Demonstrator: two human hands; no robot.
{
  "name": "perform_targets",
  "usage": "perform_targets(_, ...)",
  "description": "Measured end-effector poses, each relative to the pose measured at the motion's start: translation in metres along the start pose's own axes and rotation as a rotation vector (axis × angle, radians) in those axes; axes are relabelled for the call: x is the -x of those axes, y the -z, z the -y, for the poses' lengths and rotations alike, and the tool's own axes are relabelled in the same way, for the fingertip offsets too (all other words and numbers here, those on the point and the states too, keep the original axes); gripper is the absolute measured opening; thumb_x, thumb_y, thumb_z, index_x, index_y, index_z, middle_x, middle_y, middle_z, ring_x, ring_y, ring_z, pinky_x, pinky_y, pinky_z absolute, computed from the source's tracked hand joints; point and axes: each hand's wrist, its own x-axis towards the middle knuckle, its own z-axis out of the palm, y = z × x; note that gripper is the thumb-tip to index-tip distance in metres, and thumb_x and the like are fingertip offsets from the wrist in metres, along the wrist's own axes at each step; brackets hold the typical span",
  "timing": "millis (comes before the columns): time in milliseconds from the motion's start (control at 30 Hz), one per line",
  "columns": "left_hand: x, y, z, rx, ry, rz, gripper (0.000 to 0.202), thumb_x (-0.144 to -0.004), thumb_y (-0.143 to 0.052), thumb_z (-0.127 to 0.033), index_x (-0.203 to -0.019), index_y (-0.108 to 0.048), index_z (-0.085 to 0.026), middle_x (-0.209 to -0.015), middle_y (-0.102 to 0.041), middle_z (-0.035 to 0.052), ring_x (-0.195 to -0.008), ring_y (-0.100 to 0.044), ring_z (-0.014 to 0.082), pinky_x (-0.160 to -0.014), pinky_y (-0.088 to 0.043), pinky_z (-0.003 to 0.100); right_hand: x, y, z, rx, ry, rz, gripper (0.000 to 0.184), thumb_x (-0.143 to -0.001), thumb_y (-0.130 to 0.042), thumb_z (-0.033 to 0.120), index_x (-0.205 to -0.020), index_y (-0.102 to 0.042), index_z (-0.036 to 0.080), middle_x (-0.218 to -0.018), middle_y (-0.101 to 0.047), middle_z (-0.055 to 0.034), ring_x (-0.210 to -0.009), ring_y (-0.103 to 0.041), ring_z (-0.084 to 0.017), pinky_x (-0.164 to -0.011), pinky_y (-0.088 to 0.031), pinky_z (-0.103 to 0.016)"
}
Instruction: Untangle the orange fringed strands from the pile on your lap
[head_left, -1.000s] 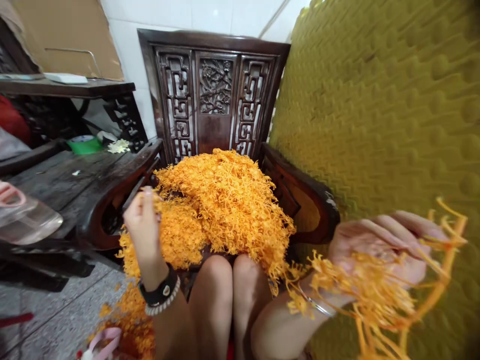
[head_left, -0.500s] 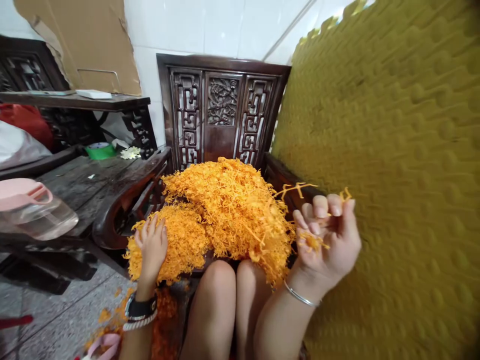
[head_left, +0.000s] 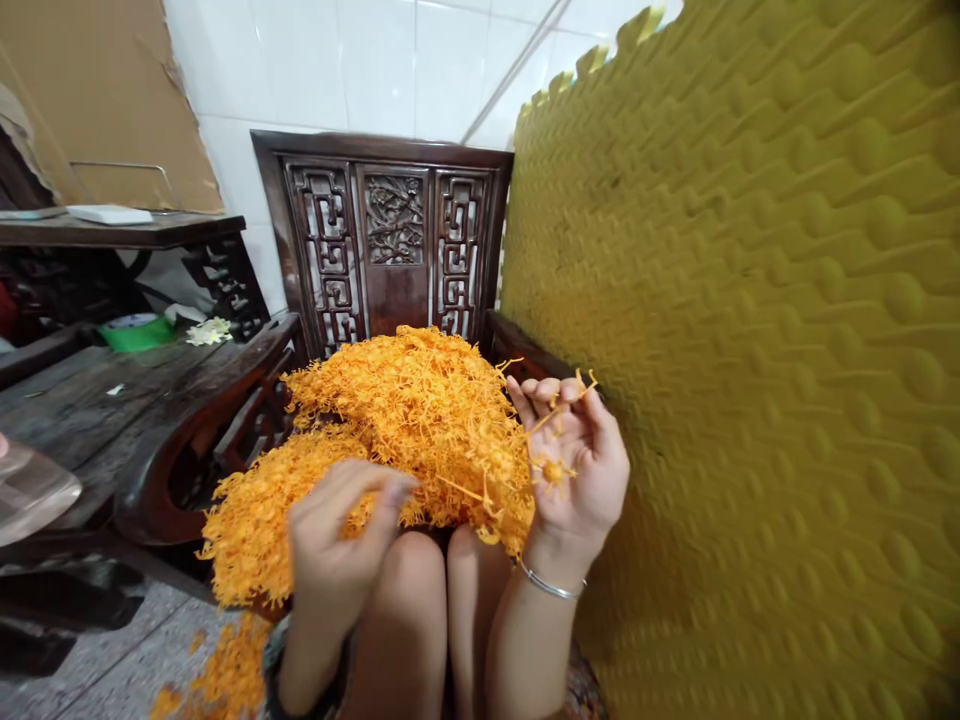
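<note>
A large heap of thin, branched orange pieces (head_left: 420, 390) fills the seat of a dark wooden chair, in front of my knees. A lower mound of similar pieces (head_left: 247, 500) lies at its left. My right hand (head_left: 577, 450) is raised palm up beside the heap, its thumb and fingertips pinching a thin orange branched strand (head_left: 551, 412). Another small orange piece (head_left: 553, 470) rests on that palm. My left hand (head_left: 337, 530), smeared by motion, hovers over the near edge of the mound. Its thumb and forefinger come together; whatever is between them cannot be made out.
A carved chair back (head_left: 394, 230) stands behind the heap. A tall yellow textured foam mat (head_left: 735, 350) walls off the right side. At left, a dark bench (head_left: 82, 400) bears green tape (head_left: 137, 332) and a clear container (head_left: 34, 490). Orange bits (head_left: 225, 670) lie low at left.
My left hand has lifted off the smaller mound and moved right, its spread fingers now drawn together. The view has turned rightward. My right hand still holds the orange strand.
</note>
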Motion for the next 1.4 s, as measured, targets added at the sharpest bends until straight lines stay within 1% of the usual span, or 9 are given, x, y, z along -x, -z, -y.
perform_targets(33, -0.006, -0.010, -0.013, 0.035, -0.022, 0.186, 0.012, -0.084, -0.056, -0.026, -0.077, -0.062, -0.020, -0.072, -0.065, 0.0012, -0.069, -0.059, 0.0161, -0.066, -0.045, 0.029, 0.001, -0.001, 0.000, 0.003, 0.002, -0.004, 0.027, -0.088, -0.040, 0.033, -0.069, -0.058, 0.024, -0.075, -0.061, 0.0025, -0.084, -0.061, -0.013, -0.101, -0.042, -0.038)
perform_targets(133, -0.021, -0.041, -0.039, 0.055, 0.008, 0.481, 0.020, -0.083, -0.056, -0.039, -0.080, -0.058, -0.019, -0.075, -0.063, 0.0028, -0.071, -0.057, 0.0174, -0.065, -0.042, 0.030, 0.007, -0.003, 0.000, 0.011, 0.005, 0.007, 0.029, -0.090, -0.038, 0.034, -0.072, -0.060, 0.025, -0.078, -0.061, 0.0023, -0.088, -0.061, -0.013, -0.101, -0.042, -0.037)
perform_targets(300, -0.028, -0.076, -0.052, -0.135, -0.014, 0.617, 0.035, -0.085, -0.044, -0.053, -0.081, -0.050, -0.019, -0.073, -0.059, 0.0051, -0.064, -0.052, 0.0192, -0.057, -0.033, 0.031, 0.012, -0.001, 0.003, 0.073, 0.067, -0.045, 0.030, -0.091, -0.036, 0.036, -0.077, -0.061, 0.025, -0.084, -0.064, 0.0014, -0.092, -0.061, -0.013, -0.102, -0.040, -0.034)
perform_targets(433, -0.034, -0.085, -0.047, -0.075, 0.006, 0.633, 0.029, -0.093, -0.032, -0.037, -0.075, -0.046, -0.020, -0.066, -0.055, 0.0018, -0.059, -0.048, 0.0159, -0.055, -0.028, 0.030, 0.010, 0.000, 0.007, 0.142, 0.154, -0.067, 0.031, -0.091, -0.035, 0.036, -0.079, -0.061, 0.025, -0.090, -0.064, -0.0001, -0.095, -0.061, -0.015, -0.102, -0.039, -0.038)
perform_targets(600, -0.054, -0.082, -0.033, 0.328, 0.137, 0.566, 0.037, -0.091, -0.039, -0.045, -0.064, -0.044, -0.020, -0.056, -0.040, -0.0036, -0.053, -0.040, 0.0111, -0.051, -0.029, 0.026, 0.007, 0.011, 0.007, 0.404, 0.103, -0.049, 0.027, -0.091, -0.040, 0.039, -0.097, -0.062, 0.025, -0.104, -0.064, -0.0024, -0.097, -0.058, -0.015, -0.092, -0.043, -0.032)
perform_targets(767, -0.070, -0.073, -0.022, 0.396, 0.142, 0.541, 0.040, -0.088, -0.046, -0.044, -0.058, -0.046, -0.018, -0.056, -0.040, -0.0029, -0.053, -0.038, 0.0099, -0.050, -0.028, 0.025, 0.005, 0.029, 0.006, 0.648, -0.118, 0.172, 0.012, -0.085, -0.056, 0.032, -0.083, -0.063, 0.022, -0.074, -0.057, 0.0021, -0.068, -0.050, -0.011, -0.066, -0.042, -0.022)
perform_targets(1000, -0.068, -0.071, -0.012, 0.621, 0.207, 0.522, 0.039, -0.089, -0.046, -0.042, -0.058, -0.041, -0.019, -0.054, -0.033, -0.0040, -0.049, -0.030, 0.0087, -0.047, -0.027, 0.023, 0.005, 0.019, 0.003, 0.450, -0.328, 0.323, 0.027, -0.082, -0.057, 0.037, -0.064, -0.047, 0.019, -0.053, -0.032, 0.0058, -0.046, -0.023, -0.008, -0.043, -0.019, -0.023)
perform_targets(1267, -0.045, -0.076, 0.000, 1.171, 0.718, 0.429, 0.044, -0.070, -0.066, -0.053, -0.055, -0.045, -0.017, -0.047, -0.032, -0.0067, -0.037, -0.021, 0.0034, -0.034, -0.021, 0.018, 0.012, -0.009, -0.005, 0.196, -0.342, 0.369, 0.040, -0.082, -0.054, 0.029, -0.049, -0.034, 0.019, -0.039, -0.023, 0.0094, -0.031, -0.016, -0.002, -0.034, -0.009, -0.020)
perform_targets(1400, -0.043, -0.066, -0.002, 1.433, 0.699, 0.287, 0.047, -0.072, -0.067, -0.048, -0.049, -0.039, -0.018, -0.038, -0.023, -0.0100, -0.029, -0.007, 0.0009, -0.025, -0.009, 0.015, 0.013, -0.015, -0.006, 0.012, -0.203, 0.487, 0.044, -0.082, -0.052, 0.032, -0.046, -0.029, 0.021, -0.032, -0.019, 0.0101, -0.026, -0.013, -0.003, -0.030, -0.008, -0.020)
